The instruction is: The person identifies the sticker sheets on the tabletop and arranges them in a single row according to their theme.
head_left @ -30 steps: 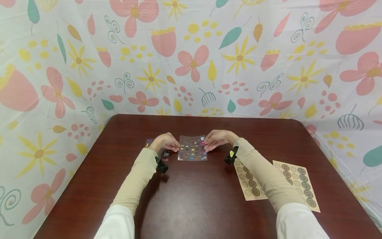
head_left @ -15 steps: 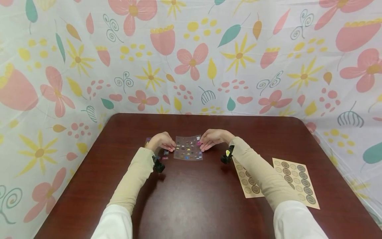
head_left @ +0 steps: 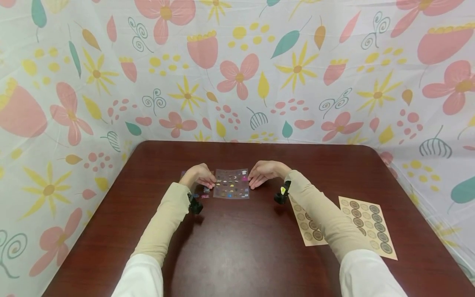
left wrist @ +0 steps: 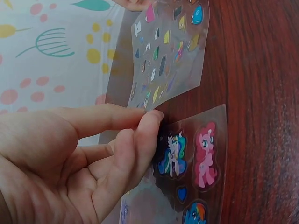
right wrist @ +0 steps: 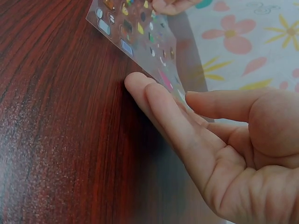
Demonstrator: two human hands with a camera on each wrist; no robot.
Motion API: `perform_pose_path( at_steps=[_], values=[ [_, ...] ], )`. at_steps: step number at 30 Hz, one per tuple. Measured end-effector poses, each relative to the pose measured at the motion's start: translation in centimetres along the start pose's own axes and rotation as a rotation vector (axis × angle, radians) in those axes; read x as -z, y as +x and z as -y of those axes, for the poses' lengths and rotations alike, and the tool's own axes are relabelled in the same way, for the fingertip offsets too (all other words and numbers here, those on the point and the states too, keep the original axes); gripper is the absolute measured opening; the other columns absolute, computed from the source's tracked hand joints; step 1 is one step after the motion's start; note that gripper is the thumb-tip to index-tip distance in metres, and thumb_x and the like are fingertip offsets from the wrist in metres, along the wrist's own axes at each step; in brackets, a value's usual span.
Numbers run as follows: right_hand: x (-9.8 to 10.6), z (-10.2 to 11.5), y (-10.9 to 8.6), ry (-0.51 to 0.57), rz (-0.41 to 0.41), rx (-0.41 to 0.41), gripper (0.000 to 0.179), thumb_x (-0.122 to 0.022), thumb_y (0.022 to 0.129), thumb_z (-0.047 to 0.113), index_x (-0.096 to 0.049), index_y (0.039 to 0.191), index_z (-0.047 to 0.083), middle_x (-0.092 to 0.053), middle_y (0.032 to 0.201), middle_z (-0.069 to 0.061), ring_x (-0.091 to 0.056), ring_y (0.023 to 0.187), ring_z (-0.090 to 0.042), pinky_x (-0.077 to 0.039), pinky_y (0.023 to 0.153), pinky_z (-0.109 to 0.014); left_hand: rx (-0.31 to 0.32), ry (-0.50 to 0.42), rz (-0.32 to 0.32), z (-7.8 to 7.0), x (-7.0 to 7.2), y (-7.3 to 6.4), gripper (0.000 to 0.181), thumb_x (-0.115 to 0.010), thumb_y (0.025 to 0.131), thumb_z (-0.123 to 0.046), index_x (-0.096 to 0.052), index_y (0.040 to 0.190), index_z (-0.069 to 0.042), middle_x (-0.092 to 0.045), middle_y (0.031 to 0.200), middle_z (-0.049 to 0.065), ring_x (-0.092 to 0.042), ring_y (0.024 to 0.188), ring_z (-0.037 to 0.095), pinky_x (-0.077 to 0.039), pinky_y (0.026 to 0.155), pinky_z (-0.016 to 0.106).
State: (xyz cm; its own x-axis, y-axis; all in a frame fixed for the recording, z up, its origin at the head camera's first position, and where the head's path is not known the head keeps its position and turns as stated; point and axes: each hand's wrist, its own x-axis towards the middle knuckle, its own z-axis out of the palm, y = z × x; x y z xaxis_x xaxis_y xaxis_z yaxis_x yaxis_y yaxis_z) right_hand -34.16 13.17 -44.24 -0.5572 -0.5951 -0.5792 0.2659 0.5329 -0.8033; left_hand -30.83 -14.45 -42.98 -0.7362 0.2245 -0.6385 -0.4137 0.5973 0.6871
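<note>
Floral cloth (head_left: 239, 62) hangs behind my dark desk (head_left: 230, 243). Toward the desk's right edge lie two tan sheets (head_left: 371, 225) of round stickers. The clear sticker sheet (head_left: 231, 187) is about midway along, toward the far edge; just left of it lies a pony sheet (left wrist: 189, 161). My left hand (head_left: 200, 175) pinches the clear sticker sheet's left side. My right hand (head_left: 266, 173) has its fingers extended at the opposite side, touching or not I cannot tell.
</note>
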Motion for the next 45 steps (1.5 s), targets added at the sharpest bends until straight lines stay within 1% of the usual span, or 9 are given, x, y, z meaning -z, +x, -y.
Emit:
perform_pose_path(
  at_steps=[4,16,21,25,28,31,37,41,45],
  values=[
    [0.3,-0.1,-0.1,-0.007,-0.002,0.003,0.035,-0.042,0.102,0.007,-0.050,0.127,-0.016,-0.072,0.089,-0.013,-0.072,0.081,-0.019,-0.061,0.077,-0.028,-0.007,0.019,-0.003,-0.1,0.0,0.0,0.013,-0.062,0.091,-0.001,-0.067,0.095,0.010,-0.065,0.058,0.003,-0.064,0.053,0.008,-0.055,0.056,0.015],
    [0.9,-0.4,-0.7,-0.026,-0.079,-0.012,0.033,-0.043,0.102,0.010,-0.054,0.126,-0.011,-0.069,0.089,-0.009,-0.070,0.079,-0.015,-0.059,0.076,-0.026,-0.009,0.022,-0.011,-0.1,0.1,0.0,0.013,-0.063,0.091,-0.004,-0.067,0.095,0.008,-0.064,0.061,0.003,-0.063,0.054,0.008,-0.055,0.056,0.016],
    [1.2,-0.7,-0.6,0.004,-0.121,0.009,0.030,-0.042,0.103,0.011,-0.056,0.120,-0.010,-0.067,0.088,-0.007,-0.067,0.078,-0.013,-0.058,0.074,-0.024,-0.040,0.034,-0.007,-0.2,-0.1,-0.1,0.018,-0.059,0.093,-0.007,-0.065,0.101,0.008,-0.063,0.061,0.000,-0.060,0.053,0.005,-0.050,0.052,0.013],
    [1.3,-0.8,-0.6,0.073,-0.153,0.030,0.031,-0.040,0.103,0.011,-0.055,0.120,-0.010,-0.066,0.086,-0.005,-0.064,0.076,-0.012,-0.056,0.071,-0.021,-0.106,0.010,0.006,-0.2,-0.4,0.0,0.025,-0.050,0.097,-0.006,-0.060,0.112,0.010,-0.064,0.066,0.000,-0.060,0.057,0.006,-0.049,0.054,0.013],
    [1.4,-0.8,-0.8,0.129,-0.203,0.051,0.033,-0.040,0.103,0.011,-0.053,0.123,-0.012,-0.065,0.083,-0.002,-0.062,0.073,-0.010,-0.054,0.068,-0.019,-0.183,-0.037,0.031,-0.1,-0.7,0.4,0.029,-0.043,0.100,-0.006,-0.055,0.120,0.011,-0.063,0.075,0.002,-0.061,0.064,0.007,-0.051,0.062,0.016],
    [1.5,-0.8,-1.3,0.175,-0.269,0.070,0.035,-0.041,0.103,0.010,-0.049,0.128,-0.013,-0.064,0.080,0.001,-0.058,0.069,-0.009,-0.051,0.065,-0.018,-0.242,-0.109,0.042,0.0,-1.2,0.8,0.032,-0.041,0.101,-0.006,-0.052,0.124,0.012,-0.063,0.081,0.005,-0.062,0.068,0.008,-0.054,0.067,0.019],
    [1.8,-0.8,-2.4,0.270,-0.354,0.098,0.039,-0.042,0.102,0.011,-0.044,0.134,-0.012,-0.064,0.080,0.004,-0.059,0.070,-0.006,-0.052,0.071,-0.019,-0.300,-0.284,0.021,-0.2,-2.6,1.3,0.034,-0.045,0.099,-0.005,-0.051,0.127,0.013,-0.065,0.084,0.005,-0.065,0.071,0.010,-0.054,0.065,0.017],
    [2.1,-0.9,-3.2,0.278,-0.366,0.109,0.041,-0.041,0.102,0.012,-0.043,0.136,-0.011,-0.065,0.086,0.003,-0.063,0.074,-0.006,-0.054,0.080,-0.023,-0.331,-0.360,0.024,-0.4,-3.6,1.6,0.035,-0.046,0.096,-0.001,-0.051,0.127,0.014,-0.066,0.082,0.003,-0.066,0.073,0.012,-0.055,0.065,0.017],
    [2.1,-1.1,-3.9,0.289,-0.361,0.122,0.043,-0.041,0.101,0.012,-0.041,0.137,-0.012,-0.066,0.092,-0.001,-0.066,0.078,-0.008,-0.055,0.081,-0.023,-0.354,-0.415,0.011,-0.4,-4.6,1.7,0.031,-0.045,0.098,-0.003,-0.055,0.122,0.013,-0.069,0.086,0.005,-0.069,0.077,0.013,-0.057,0.070,0.018]
  ],
)
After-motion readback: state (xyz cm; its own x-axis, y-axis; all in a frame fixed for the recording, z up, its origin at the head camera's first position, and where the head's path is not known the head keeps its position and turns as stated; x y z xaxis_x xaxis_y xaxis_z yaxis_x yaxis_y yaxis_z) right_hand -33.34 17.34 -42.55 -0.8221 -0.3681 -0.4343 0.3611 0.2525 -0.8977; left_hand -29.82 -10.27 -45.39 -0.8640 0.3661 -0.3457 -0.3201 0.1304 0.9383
